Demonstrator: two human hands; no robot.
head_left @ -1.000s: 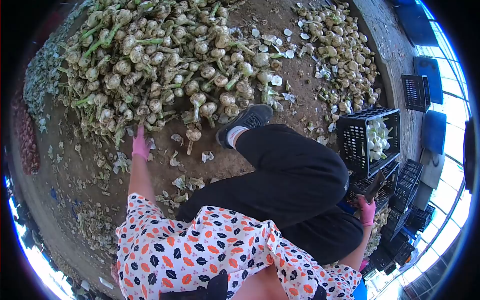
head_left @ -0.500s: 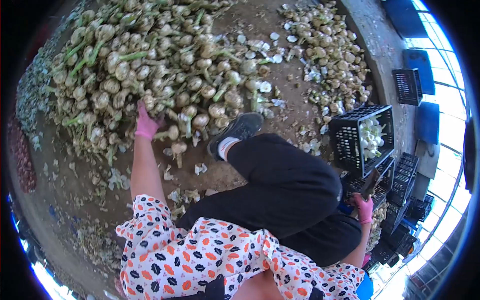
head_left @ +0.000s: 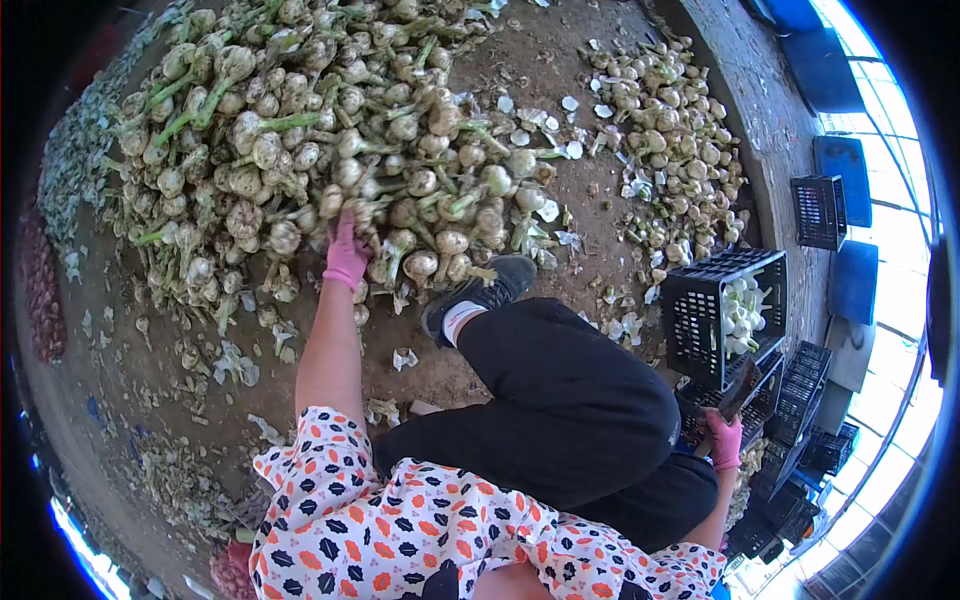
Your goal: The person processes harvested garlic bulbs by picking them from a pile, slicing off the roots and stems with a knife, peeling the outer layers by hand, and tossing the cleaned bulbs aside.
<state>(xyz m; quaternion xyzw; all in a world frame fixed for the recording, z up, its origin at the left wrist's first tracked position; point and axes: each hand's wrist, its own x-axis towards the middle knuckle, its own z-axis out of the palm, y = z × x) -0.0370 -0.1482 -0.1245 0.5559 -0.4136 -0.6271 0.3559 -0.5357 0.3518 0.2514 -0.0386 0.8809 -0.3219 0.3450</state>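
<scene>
My left hand (head_left: 347, 254), in a pink glove, reaches into the lower edge of a large heap of garlic bulbs (head_left: 265, 150) with green stalks. Its fingertips are among the bulbs, partly hidden, so its grip is unclear. At the right, my right hand (head_left: 724, 440), also gloved in pink, is closed around a knife with a broad dark blade (head_left: 739, 391), which points up beside the black crates. Just above the knife, a black crate (head_left: 695, 322) holds white trimmed garlic bulbs (head_left: 744, 314).
A smaller pile of bulbs (head_left: 680, 140) lies at the upper right near a concrete ledge (head_left: 765, 130). Black crates (head_left: 803, 380) and blue containers (head_left: 853, 280) stand along the right. Loose peels (head_left: 235, 364) litter the soil. My shoe (head_left: 485, 295) rests beside the heap.
My left hand has moved up and to the right, from the heap's lower left edge in among the bulbs, some of which have shifted. My right hand still holds the knife at the right.
</scene>
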